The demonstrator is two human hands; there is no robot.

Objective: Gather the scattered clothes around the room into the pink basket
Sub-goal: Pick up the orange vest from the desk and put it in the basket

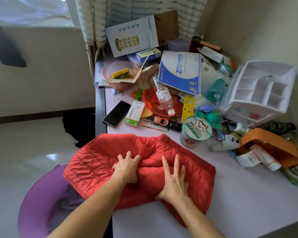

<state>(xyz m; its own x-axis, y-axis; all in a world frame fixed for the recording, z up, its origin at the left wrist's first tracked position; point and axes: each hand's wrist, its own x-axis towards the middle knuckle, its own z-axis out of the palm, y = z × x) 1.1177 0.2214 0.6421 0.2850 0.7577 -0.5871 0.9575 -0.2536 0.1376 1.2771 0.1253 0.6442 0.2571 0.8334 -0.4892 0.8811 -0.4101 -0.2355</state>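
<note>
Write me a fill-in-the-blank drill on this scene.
The left hand and the right hand both touch a ____ quilted garment.
The clear bottle lies on its ____.
The basket stands on the person's ____ side.
Missing words: red; side; left.

We see bright daylight from window (pixel 29 11) upper left, floor (pixel 41 157) glare, wide-angle bending + blur at edges.
</note>
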